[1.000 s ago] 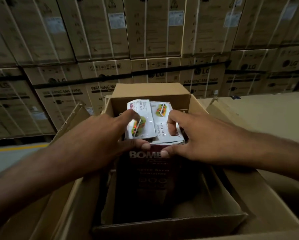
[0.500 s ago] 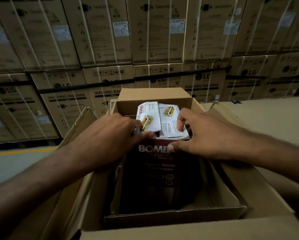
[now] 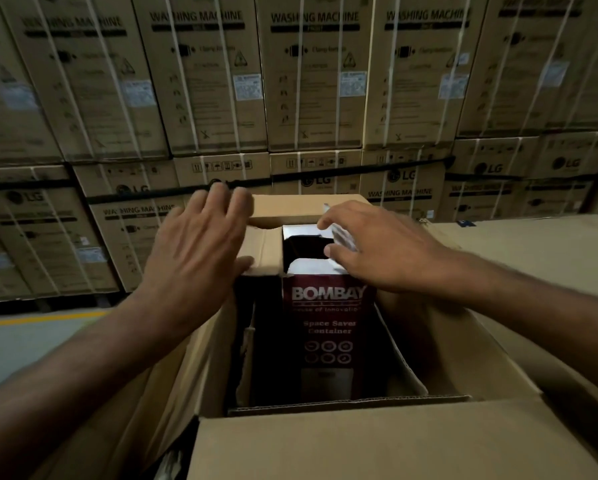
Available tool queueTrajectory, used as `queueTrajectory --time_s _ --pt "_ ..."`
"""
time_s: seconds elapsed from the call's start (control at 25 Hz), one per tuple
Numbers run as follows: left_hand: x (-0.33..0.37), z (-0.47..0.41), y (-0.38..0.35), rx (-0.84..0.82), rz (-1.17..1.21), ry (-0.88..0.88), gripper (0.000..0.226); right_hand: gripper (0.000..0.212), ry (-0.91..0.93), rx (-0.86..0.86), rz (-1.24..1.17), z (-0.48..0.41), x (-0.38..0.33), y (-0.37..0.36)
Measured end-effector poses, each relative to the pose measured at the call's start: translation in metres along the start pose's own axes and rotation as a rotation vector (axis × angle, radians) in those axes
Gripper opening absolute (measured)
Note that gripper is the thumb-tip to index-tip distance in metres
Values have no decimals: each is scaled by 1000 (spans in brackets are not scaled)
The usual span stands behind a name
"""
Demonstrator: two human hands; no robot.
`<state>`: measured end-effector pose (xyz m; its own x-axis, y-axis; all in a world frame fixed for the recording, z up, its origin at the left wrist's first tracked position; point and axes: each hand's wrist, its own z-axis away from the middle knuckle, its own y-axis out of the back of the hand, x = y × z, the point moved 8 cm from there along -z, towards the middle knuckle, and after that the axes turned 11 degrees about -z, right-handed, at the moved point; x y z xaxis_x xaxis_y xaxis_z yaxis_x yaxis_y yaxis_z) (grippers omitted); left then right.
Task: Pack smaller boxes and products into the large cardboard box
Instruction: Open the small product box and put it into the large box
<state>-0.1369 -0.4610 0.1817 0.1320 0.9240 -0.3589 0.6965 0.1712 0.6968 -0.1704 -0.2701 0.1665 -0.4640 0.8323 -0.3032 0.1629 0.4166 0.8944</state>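
The large cardboard box [image 3: 360, 445] stands open below me with its flaps spread. Upright inside it is a maroon "Bombay Space Saver Container" box [image 3: 325, 327]. White product packets [image 3: 309, 265] sit low in the gap behind the maroon box. My right hand [image 3: 384, 247] reaches over that gap, its thumb and fingers pinching a white packet [image 3: 343, 238]. My left hand [image 3: 200, 247] is spread flat, palm down, over the folded inner flap [image 3: 264, 251] at the far left corner, thumb touching the flap's edge. It holds nothing.
A wall of stacked, strapped washing-machine cartons [image 3: 315, 81] rises close behind the box. A flat cardboard surface [image 3: 533, 251] extends to the right. Grey floor with a yellow line [image 3: 31, 322] lies to the left.
The white packets have dropped lower behind the maroon box. My left hand let go of them and moved up and left onto the inner flap. My right hand still pinches a packet.
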Motion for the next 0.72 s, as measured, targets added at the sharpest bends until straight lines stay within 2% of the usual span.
queueTrajectory --time_s 0.04,0.12,0.2,0.28,0.36,0.48,0.6,0.72 --pt "7 0 0 10 -8 -96 57 33 5 27 -2 2 1 4" --pt "30 -6 4 4 58 -264 44 22 -6 109 -44 6 8 15" --pt "51 -13 -3 -155 147 -345 41 21 -68 215 -105 10 23 28" --pt "70 -15 -14 -269 94 -393 46 28 -188 288 -147 18 45 39" --pt "75 -18 -18 -257 61 -363 38 33 -301 226 -79 28 66 36" --pt "70 -20 -32 -331 71 -303 34 32 -314 86 12 35 79 23" --pt "71 -24 -43 -454 32 -348 46 39 -187 42 7 27 64 24" --pt "76 -28 -56 -646 63 -418 59 35 -23 -130 11 9 43 6"
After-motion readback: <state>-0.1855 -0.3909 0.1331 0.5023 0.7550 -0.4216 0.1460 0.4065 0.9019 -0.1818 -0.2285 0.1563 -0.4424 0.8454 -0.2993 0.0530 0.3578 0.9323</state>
